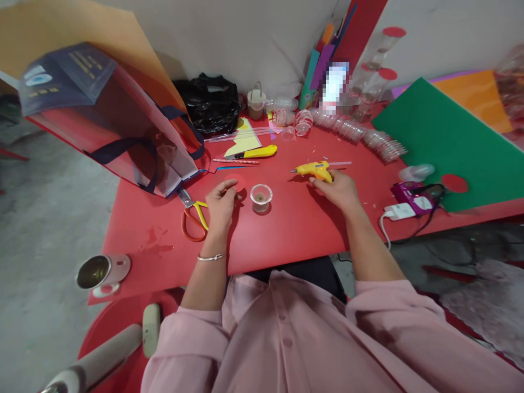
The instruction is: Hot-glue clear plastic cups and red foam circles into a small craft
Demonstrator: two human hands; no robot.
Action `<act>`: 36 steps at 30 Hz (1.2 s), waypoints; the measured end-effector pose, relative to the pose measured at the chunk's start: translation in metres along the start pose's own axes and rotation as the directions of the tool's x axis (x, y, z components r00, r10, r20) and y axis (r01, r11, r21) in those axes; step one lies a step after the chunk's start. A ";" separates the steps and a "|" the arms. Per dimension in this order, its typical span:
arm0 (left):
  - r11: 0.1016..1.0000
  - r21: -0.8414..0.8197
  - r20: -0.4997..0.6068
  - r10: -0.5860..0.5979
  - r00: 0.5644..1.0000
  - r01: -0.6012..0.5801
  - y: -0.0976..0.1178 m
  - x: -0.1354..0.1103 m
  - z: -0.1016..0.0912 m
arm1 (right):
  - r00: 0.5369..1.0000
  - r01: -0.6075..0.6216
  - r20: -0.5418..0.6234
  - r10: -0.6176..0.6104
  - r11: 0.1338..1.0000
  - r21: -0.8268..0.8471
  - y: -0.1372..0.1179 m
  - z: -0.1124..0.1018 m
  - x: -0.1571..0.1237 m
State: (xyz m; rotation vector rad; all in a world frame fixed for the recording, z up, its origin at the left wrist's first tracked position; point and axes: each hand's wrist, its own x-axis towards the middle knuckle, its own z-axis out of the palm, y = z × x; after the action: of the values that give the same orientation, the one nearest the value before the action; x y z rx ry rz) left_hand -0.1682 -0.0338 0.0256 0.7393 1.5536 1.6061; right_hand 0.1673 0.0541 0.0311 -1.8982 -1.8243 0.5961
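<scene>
My left hand (221, 202) is closed in a pinch at the edge of a thin red disc (239, 180), which is hard to tell from the red tabletop. Just to the right of it a small clear plastic cup (261, 198) stands upright. The handle of a yellow hot glue gun (311, 168) is in my right hand (340, 190); its nozzle points left and a clear glue stick sticks out behind. Scissors (195, 218) with red and yellow handles lie beside my left wrist. Beyond the cup lies a yellow utility knife (260, 152).
A large gift bag (135, 125) stands at the left, a metal mug (104, 271) near the front left corner. Stacked clear cups (347, 128) line the back. At right are green board (458, 142) and a purple power strip (411, 199) with cables.
</scene>
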 end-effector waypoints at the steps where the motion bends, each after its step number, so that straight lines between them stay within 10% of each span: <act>1: 1.000 0.025 0.036 -0.009 0.999 0.008 -0.001 0.001 -0.001 | 1.000 0.007 -0.028 -0.009 0.997 -0.078 -0.003 0.003 0.001; 10: 0.996 0.088 0.402 -0.057 0.914 0.023 0.007 -0.004 -0.011 | 0.973 0.113 -0.155 -0.170 0.940 -0.323 -0.015 0.008 -0.013; 14: 0.980 0.155 0.500 0.027 0.865 -0.121 0.008 -0.010 -0.003 | 0.943 0.251 -0.205 -0.263 0.964 -0.083 -0.040 0.002 -0.050; 19: 0.939 0.164 0.532 0.174 0.829 -0.303 -0.005 -0.016 0.013 | 0.866 0.462 0.058 -0.496 0.839 0.287 -0.102 0.013 -0.089; 36: 0.887 0.165 0.529 0.289 0.798 -0.431 -0.029 -0.014 0.023 | 0.765 0.591 0.350 -0.541 0.805 -0.049 -0.166 0.022 -0.059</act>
State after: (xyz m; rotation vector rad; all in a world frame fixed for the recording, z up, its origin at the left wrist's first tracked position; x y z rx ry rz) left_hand -0.1379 -0.0336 0.0006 1.5583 1.3105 1.3081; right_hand 0.0171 0.0014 0.1107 -1.2502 -2.5773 0.5713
